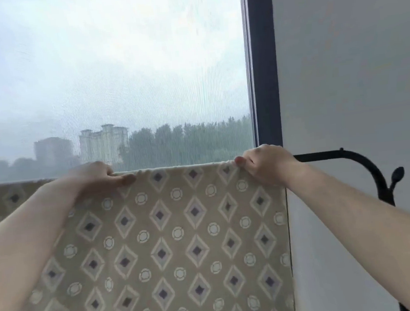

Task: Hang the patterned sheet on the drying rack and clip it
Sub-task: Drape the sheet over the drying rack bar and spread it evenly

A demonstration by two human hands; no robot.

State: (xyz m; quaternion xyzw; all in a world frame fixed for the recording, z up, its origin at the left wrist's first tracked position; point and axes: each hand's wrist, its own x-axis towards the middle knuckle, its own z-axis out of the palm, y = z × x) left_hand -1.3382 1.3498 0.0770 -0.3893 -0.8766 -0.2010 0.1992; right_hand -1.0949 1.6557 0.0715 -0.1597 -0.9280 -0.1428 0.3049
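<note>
The patterned sheet (181,232), cropped below, hides most of the drying rack (323,155).

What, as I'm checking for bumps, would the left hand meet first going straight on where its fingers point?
Probably the right hand, gripping the same top edge of the beige diamond-patterned sheet; only cloth lies between.

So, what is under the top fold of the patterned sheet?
The patterned sheet covers whatever it hangs over; no bar shows between the left hand and right hand. Only a black rack bar emerges beyond the right hand.
</note>
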